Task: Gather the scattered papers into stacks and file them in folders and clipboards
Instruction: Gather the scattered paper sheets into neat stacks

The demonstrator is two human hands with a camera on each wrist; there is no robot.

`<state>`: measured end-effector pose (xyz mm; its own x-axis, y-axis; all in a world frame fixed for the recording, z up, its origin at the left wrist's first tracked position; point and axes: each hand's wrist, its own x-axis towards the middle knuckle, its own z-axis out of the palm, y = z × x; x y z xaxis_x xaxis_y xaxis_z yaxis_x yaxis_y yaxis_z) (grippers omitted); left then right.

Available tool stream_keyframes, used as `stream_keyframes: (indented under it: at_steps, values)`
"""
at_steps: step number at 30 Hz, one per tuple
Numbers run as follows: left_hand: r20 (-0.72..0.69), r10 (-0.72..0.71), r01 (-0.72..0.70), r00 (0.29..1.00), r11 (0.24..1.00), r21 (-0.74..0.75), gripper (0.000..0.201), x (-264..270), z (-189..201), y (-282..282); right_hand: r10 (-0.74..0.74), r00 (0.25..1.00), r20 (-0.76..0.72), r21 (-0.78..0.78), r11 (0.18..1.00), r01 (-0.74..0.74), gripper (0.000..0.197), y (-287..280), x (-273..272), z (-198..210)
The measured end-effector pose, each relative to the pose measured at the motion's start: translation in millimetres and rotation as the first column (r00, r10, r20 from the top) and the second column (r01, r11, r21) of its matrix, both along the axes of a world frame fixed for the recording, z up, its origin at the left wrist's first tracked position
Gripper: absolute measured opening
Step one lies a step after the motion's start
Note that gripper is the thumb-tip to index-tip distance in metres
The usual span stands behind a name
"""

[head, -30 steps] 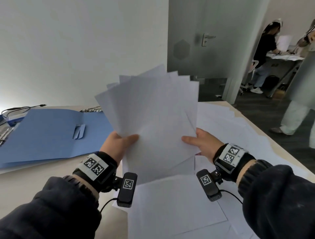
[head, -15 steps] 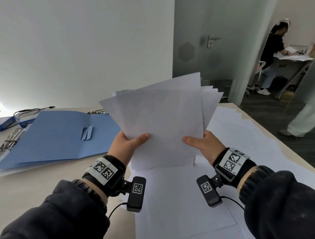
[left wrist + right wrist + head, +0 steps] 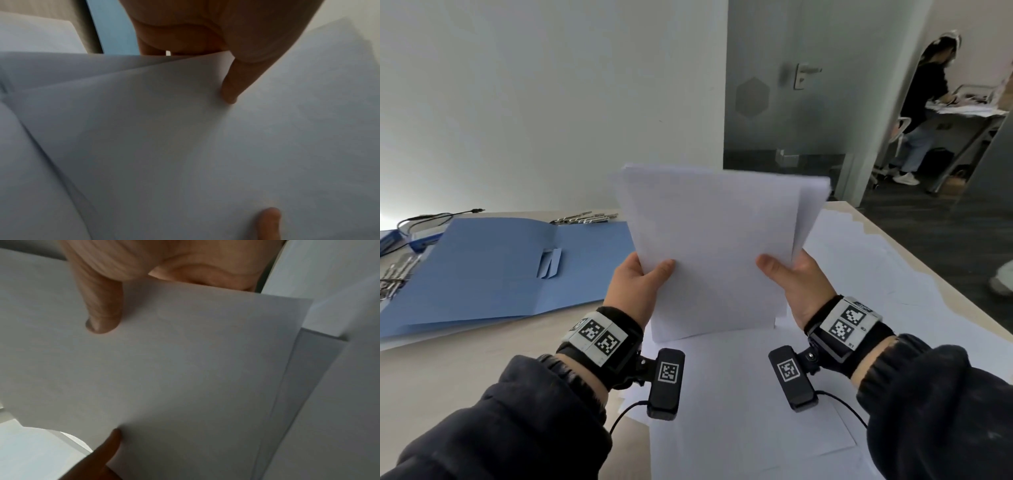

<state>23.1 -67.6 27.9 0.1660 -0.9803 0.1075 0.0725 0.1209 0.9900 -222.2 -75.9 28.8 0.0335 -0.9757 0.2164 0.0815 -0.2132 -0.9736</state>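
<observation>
A stack of white papers (image 3: 715, 246) stands upright above the table, its lower edge on the sheets lying there. My left hand (image 3: 640, 284) grips the stack's left side, thumb on the front. My right hand (image 3: 791, 277) grips the right side the same way. The left wrist view shows the stack (image 3: 185, 146) with my left thumb (image 3: 232, 87) pressed on it. In the right wrist view my right thumb (image 3: 102, 311) lies on the front sheet (image 3: 185, 369). An open blue folder (image 3: 493, 270) lies flat to the left.
Loose white sheets (image 3: 866, 294) cover the table (image 3: 448, 373) under and right of my hands. Metal clips (image 3: 585, 217) lie behind the folder, a cable (image 3: 431, 217) at far left. A person (image 3: 924, 109) stands at a desk beyond the doorway, right.
The fanned sheets have been squared into a neater, more upright stack. Both hands have shifted slightly forward while keeping their grip.
</observation>
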Motion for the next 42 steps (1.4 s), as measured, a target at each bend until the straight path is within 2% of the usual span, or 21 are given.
stream_keyframes:
  at_steps: [3, 6, 9, 12, 14, 18, 22, 24, 27, 29, 35, 39, 40, 41, 42]
  values:
    - [0.042, -0.009, 0.01, 0.999, 1.0, -0.029, 0.056, -3, -1, 3, -0.025, 0.998, -0.062, 0.027, 0.999, 0.027, 0.03, -4, 3, -5]
    - [0.045, 0.004, 0.0, 0.999, 0.996, -0.089, 0.066, -5, 1, 6, -0.06, 0.998, -0.037, -0.013, 0.998, 0.059, 0.028, -6, 4, -4]
    - [0.093, -0.008, 0.018, 0.996, 0.994, -0.106, 0.058, -6, 2, 4, -0.093, 0.996, 0.0, -0.022, 0.995, 0.093, 0.049, -6, 4, -1]
    - [0.146, -0.021, 0.027, 0.989, 0.999, -0.035, 0.036, -11, -2, 2, -0.129, 0.989, -0.078, 0.024, 0.991, 0.132, 0.021, -9, 3, -14]
    - [0.165, -0.037, 0.035, 0.986, 0.999, 0.017, 0.027, -13, -8, 3, -0.136, 0.983, -0.121, 0.067, 0.987, 0.145, 0.01, -8, 1, -22]
    - [0.173, 0.008, -0.018, 0.985, 0.998, 0.057, 0.023, 0, -10, 0, -0.114, 0.985, -0.127, 0.081, 0.989, 0.125, 0.009, -8, 3, -21]
    - [0.22, 0.092, -0.128, 0.971, 0.98, 0.156, 0.024, 48, -6, -1, -0.026, 0.989, -0.149, 0.134, 0.99, 0.046, 0.018, -6, 14, -7]
    - [0.361, 0.114, -0.207, 0.926, 0.951, 0.231, 0.022, 86, -7, 3, 0.01, 0.983, -0.181, 0.164, 0.986, 0.02, 0.02, -7, 22, -4]
    - [0.67, 0.063, -0.374, 0.739, 0.867, 0.331, 0.028, 149, -9, 17, 0.032, 0.97, -0.242, 0.2, 0.98, 0.017, 0.019, -8, 34, -6]
    - [0.777, 0.0, -0.45, 0.63, 0.815, 0.365, 0.033, 187, -14, 31, 0.053, 0.955, -0.292, 0.227, 0.974, 0.015, 0.017, -8, 42, -10]
    - [0.802, 0.03, -0.598, 0.596, 0.683, 0.419, 0.042, 250, -36, 53, 0.086, 0.921, -0.381, 0.282, 0.959, 0.027, 0.016, -6, 49, -24]
    - [0.836, 0.166, -0.624, 0.522, 0.743, 0.242, 0.055, 236, -30, 51, 0.075, 0.911, -0.405, 0.313, 0.948, 0.061, 0.017, -11, 42, -26]
    - [0.82, 0.182, -0.587, 0.543, 0.78, 0.216, 0.054, 222, -24, 51, 0.071, 0.909, -0.412, 0.323, 0.944, 0.072, 0.017, -13, 39, -26]
    - [0.769, 0.187, -0.518, 0.612, 0.829, 0.211, 0.051, 206, -20, 50, 0.066, 0.905, -0.419, 0.331, 0.94, 0.085, 0.017, -14, 36, -27]
    - [0.676, 0.178, -0.434, 0.715, 0.871, 0.23, 0.047, 187, -15, 49, 0.062, 0.902, -0.426, 0.338, 0.936, 0.095, 0.016, -16, 33, -27]
